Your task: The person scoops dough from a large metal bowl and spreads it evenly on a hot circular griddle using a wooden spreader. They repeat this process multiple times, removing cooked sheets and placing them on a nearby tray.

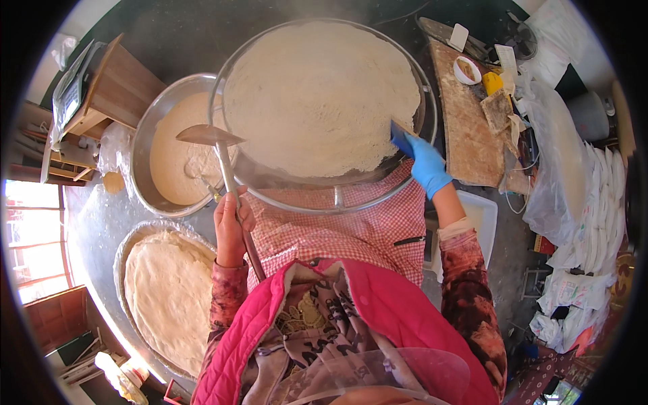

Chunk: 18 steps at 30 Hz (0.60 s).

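Note:
A large round griddle with a metal rim lies before me, spread with a wide, pale sheet of batter [324, 96]. My left hand [234, 217] is bare and closed around the long handle of a ladle [210, 135], whose bowl is raised over the gap between griddle and batter basin. On the griddle's right side my right hand [428, 164], in a blue glove, holds a blue scraper [401, 138] against the sheet's edge. To the left, a metal basin [144, 167] holds runny batter with a utensil resting in it. Below it stands a lined tub of thick dough [169, 293].
A floured wooden board [466, 131] lies right of the griddle, with a small white bowl [467, 70] near it. A white plastic tray [483, 217] is beside my right forearm. Plastic bags [597, 202] are stacked at far right. A wooden cabinet [124, 86] stands upper left.

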### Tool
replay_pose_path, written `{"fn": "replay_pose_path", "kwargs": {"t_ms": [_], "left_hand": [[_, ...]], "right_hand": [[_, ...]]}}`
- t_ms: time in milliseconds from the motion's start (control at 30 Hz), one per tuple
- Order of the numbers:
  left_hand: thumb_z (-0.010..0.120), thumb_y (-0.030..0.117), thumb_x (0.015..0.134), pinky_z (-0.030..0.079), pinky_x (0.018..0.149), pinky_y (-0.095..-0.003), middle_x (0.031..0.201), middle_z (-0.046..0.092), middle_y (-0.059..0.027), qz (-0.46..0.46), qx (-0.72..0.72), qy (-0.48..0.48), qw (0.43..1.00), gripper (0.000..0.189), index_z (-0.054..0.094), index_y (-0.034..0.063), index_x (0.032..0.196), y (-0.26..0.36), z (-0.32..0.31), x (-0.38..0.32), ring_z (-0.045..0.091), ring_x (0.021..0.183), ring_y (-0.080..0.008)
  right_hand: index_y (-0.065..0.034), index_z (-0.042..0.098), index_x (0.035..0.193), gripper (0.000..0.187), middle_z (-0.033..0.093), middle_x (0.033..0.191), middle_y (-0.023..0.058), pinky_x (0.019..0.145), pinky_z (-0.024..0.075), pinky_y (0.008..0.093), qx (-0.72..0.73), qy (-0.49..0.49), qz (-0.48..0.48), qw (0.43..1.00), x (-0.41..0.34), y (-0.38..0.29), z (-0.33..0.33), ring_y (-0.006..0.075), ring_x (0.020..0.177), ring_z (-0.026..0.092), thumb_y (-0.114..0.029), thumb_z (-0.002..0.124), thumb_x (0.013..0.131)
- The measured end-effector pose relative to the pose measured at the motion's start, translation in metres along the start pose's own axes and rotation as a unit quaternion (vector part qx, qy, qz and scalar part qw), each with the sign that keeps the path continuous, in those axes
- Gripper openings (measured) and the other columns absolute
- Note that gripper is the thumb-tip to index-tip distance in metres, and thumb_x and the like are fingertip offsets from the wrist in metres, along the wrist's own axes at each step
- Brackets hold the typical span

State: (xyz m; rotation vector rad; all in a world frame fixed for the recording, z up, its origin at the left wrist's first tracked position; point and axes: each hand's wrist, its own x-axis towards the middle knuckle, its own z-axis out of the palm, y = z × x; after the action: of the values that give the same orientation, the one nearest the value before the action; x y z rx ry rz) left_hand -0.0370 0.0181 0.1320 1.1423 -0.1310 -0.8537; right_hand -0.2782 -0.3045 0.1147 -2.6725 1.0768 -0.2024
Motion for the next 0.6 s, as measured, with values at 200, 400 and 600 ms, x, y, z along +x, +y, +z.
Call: {"fn": "replay_pose_path", "kwargs": {"t_ms": [200, 400, 600], "left_hand": [[0.038, 0.026, 0.098, 0.029, 0.041, -0.0197, 0.061, 0.037, 0.0028, 0.005, 0.022, -0.006, 1.000, 0.033, 0.051, -0.0015, 0.111, 0.002, 0.005, 0.004, 0.034, 0.045, -0.0055], [0.038, 0.027, 0.098, 0.029, 0.040, -0.0195, 0.060, 0.036, 0.0033, 0.006, 0.016, -0.022, 1.000, 0.033, 0.052, -0.0010, 0.110, -0.001, 0.005, 0.004, 0.033, 0.044, -0.0052], [0.039, 0.029, 0.098, 0.029, 0.040, -0.0196, 0.059, 0.035, 0.0042, 0.000, 0.012, 0.014, 1.000, 0.034, 0.051, 0.0002, 0.109, -0.004, 0.002, 0.003, 0.033, 0.042, -0.0046]], "right_hand": [[-0.0028, 0.048, 0.122, 0.042, 0.057, 0.108, 0.0215, 0.086, 0.0448, 0.0398, -0.003, -0.060, -0.083, 0.995, -0.054, -0.022, 0.036, 0.0363, 0.098, 0.056, -0.003, 0.042, 0.081], [-0.0026, 0.053, 0.116, 0.046, 0.060, 0.097, 0.0238, 0.080, 0.0474, 0.0419, 0.082, -0.053, -0.026, 0.995, -0.020, -0.038, -0.001, 0.0381, 0.091, 0.059, 0.005, 0.050, 0.071], [-0.0083, 0.051, 0.122, 0.055, 0.059, 0.101, 0.0221, 0.081, 0.0469, 0.0422, 0.073, -0.242, -0.122, 0.960, -0.031, -0.107, 0.016, 0.0381, 0.094, 0.058, 0.002, 0.053, 0.068]]}}
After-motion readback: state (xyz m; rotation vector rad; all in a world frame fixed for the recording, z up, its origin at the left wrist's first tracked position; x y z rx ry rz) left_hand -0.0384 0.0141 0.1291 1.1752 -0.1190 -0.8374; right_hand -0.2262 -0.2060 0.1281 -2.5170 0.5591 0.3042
